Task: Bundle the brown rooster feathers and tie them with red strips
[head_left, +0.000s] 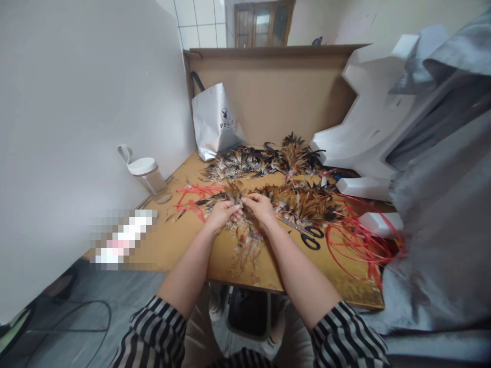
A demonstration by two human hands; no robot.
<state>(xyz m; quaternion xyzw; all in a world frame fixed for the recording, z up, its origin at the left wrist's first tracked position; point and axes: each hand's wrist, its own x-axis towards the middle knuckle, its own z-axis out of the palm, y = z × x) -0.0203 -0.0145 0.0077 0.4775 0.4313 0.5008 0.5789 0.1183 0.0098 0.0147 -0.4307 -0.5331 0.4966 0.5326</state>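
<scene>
At the middle of the wooden table, my left hand [223,214] and my right hand [261,208] meet with their fingertips almost touching. Both are closed in a pinch around the lower end of a small bunch of brown feathers [233,189], whose tips point away from me. Just right of my hands lies a row of brown and black feather bunches [303,202]. Loose feather bits [247,250] are scattered on the table below my wrists. Black-handled scissors [312,237] rest to the right of my right forearm.
Red plastic strips [360,240] lie tangled at the right, with more red strips [195,191] at the left. Darker feathers [245,162] line the back before a silver bag [215,120]. A lidded cup [148,176] stands left; white foam [368,112] leans right. A black bin [248,312] sits below.
</scene>
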